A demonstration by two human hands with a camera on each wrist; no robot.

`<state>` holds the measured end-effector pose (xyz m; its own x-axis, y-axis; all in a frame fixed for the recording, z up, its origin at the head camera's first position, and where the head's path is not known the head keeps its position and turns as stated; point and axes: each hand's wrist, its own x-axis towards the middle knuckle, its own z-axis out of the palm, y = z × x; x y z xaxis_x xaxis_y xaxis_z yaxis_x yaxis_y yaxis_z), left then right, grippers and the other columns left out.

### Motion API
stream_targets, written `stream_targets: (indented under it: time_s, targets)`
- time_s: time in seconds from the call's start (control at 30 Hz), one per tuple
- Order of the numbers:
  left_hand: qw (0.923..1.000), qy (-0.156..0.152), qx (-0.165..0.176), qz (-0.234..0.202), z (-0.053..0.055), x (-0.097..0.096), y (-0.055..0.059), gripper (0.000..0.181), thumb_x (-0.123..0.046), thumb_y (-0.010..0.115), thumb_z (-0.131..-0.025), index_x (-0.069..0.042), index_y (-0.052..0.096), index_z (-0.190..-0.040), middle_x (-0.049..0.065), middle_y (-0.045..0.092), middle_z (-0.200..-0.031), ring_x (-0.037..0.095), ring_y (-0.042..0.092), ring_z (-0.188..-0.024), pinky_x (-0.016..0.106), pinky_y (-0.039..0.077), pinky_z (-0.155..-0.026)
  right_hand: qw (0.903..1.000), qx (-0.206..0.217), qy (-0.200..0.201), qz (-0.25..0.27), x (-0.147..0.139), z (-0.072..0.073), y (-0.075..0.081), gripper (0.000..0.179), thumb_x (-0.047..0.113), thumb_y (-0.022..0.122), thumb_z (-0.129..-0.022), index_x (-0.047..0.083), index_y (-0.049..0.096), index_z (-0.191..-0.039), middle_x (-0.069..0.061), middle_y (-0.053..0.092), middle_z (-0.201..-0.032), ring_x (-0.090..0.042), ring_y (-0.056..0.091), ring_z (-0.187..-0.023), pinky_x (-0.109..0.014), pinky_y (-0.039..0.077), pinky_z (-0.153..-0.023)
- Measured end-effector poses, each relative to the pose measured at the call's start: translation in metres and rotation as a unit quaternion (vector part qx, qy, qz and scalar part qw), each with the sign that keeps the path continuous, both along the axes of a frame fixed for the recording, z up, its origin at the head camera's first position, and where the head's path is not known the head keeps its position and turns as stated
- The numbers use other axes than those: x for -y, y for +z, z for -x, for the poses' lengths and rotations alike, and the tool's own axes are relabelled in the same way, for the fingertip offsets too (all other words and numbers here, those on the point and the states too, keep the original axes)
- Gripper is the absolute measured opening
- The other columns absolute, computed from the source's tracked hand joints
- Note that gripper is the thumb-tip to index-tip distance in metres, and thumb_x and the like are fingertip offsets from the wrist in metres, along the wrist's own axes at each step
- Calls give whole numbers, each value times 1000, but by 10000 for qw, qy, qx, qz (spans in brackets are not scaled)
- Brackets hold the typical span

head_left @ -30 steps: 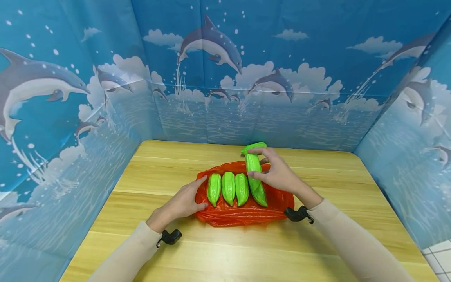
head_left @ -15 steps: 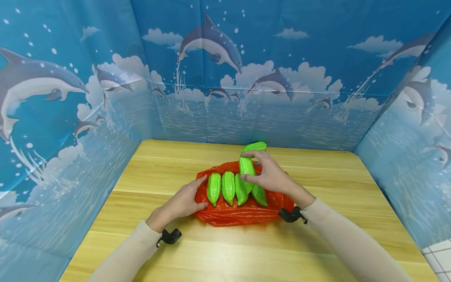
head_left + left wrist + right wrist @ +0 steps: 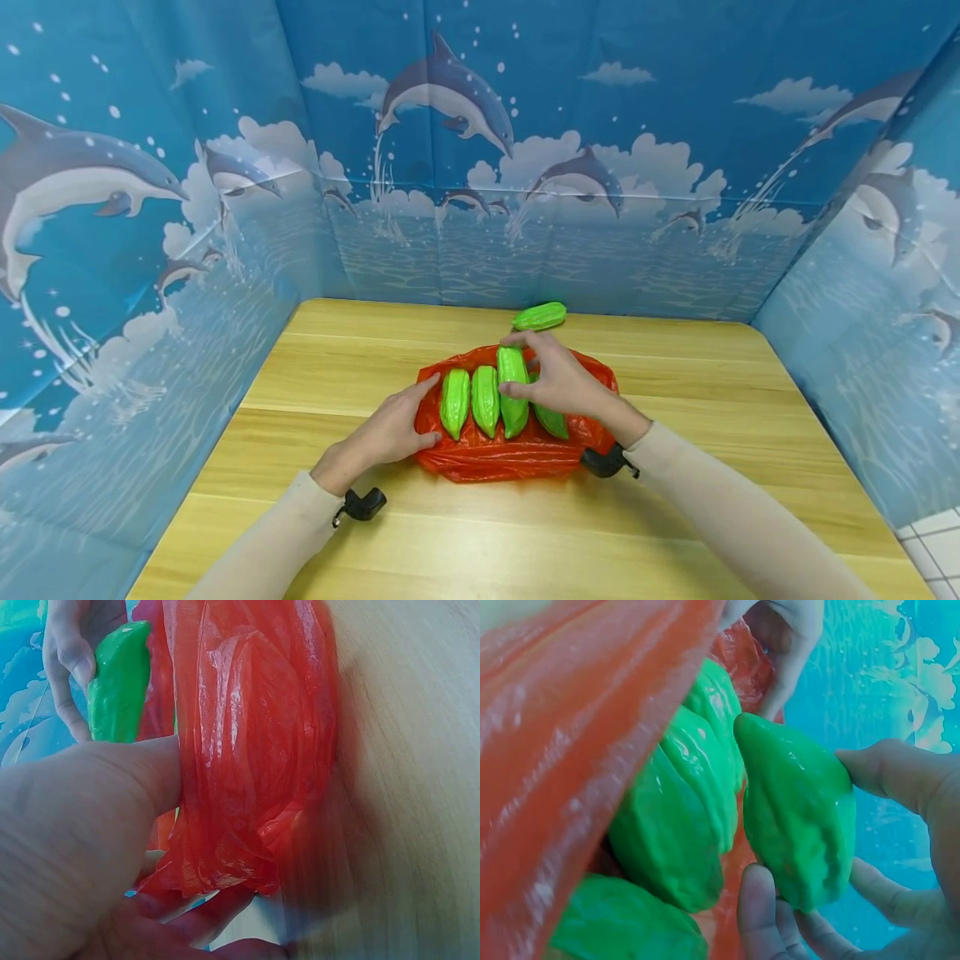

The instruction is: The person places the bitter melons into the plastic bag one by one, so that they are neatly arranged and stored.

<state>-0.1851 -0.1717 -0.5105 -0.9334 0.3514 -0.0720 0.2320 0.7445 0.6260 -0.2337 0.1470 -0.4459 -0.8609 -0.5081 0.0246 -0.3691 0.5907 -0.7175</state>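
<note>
A red plastic bag (image 3: 487,468) lies spread open with a row of bright green, ridged, tapering fruits in it, such as one fruit (image 3: 455,404) at its left end. My right hand (image 3: 567,382) holds another green fruit (image 3: 799,810) between thumb and fingers, just over the row. It partly hides the fruits beneath. At the bag's left end, my left hand (image 3: 386,427) grips the plastic, thumb at the near rim and fingers at the far side. In the left wrist view the bag's folds (image 3: 247,750) cover parts of those fingers.
Behind the bag, one more green fruit (image 3: 540,316) lies on the wooden table (image 3: 480,542) near the back edge. A dolphin-print curtain (image 3: 465,250) encloses the table at the back and sides. Black camera mounts (image 3: 363,504) sit on both wrists.
My right hand has moved left and slightly down with the fruit it holds, from the right end of the row toward its middle. My left hand stays put.
</note>
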Motion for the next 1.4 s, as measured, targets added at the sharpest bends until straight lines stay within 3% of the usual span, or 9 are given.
stream_targets:
  time_s: [0.3, 0.6, 0.77, 1.0, 1.4]
  targets:
    - [10000, -3, 5, -15, -1, 0, 1, 100, -15, 92, -99, -4, 37, -182, 21, 50, -182, 46, 51, -168, 63, 45, -139, 9998, 99, -21, -190, 6, -2, -7, 75, 37, 87, -107, 10, 55, -170, -26, 51, -170, -34, 73, -119, -57, 65, -103]
    - [10000, -11, 47, -14, -1, -1, 2, 100, -16, 92, -101, -5, 35, -183, 20, 48, -184, 45, 50, -169, 62, 45, -139, 9990, 210, -86, -379, 6, -5, -7, 75, 41, 86, -108, 13, 55, -171, -24, 54, -167, -39, 75, -128, -59, 67, -106]
    - [10000, -12, 34, -57, -2, -1, 3, 100, -16, 92, -101, -5, 36, -183, 19, 48, -184, 45, 51, -168, 62, 45, -139, 9992, 233, -125, -311, 4, -3, -1, 74, 41, 84, -110, 15, 55, -173, -23, 52, -170, -42, 74, -132, -56, 69, -105]
    - [10000, 18, 65, -54, -3, -1, 4, 99, -17, 92, -101, -5, 36, -183, 19, 49, -184, 45, 51, -168, 62, 46, -139, 9999, -52, -66, -140, -9, 1, 13, 67, 35, 81, -113, 15, 56, -171, -22, 56, -172, -44, 72, -135, -59, 68, -107]
    - [10000, 47, 41, -75, -4, -2, 6, 99, -15, 92, -100, -4, 37, -182, 20, 50, -183, 45, 51, -168, 63, 45, -139, 9999, -88, -52, -98, -43, 26, 32, 58, 32, 73, -118, 11, 57, -169, -24, 58, -166, -49, 68, -141, -66, 64, -113]
